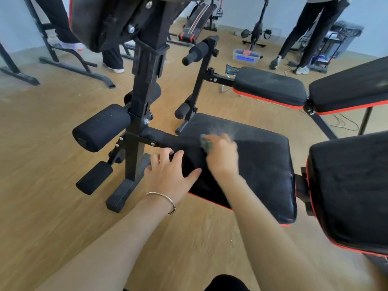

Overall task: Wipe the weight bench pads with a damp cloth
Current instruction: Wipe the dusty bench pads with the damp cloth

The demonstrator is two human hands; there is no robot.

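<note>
Your right hand (223, 156) grips the green cloth (206, 143) with curled fingers and presses it onto the black seat pad (262, 164), in the pad's far left part. Hand and cloth are motion-blurred. Your left hand (168, 171) lies released on the pad's left edge, fingers spread and straight, thumb on the top surface. A metal bracelet (163, 199) sits on the left wrist. The back pad (352, 190) stands just right of the seat pad. A foam roller (100, 127) projects left from the upright frame (142, 91). A second bench (270, 87) stands farther off, to the right.
</note>
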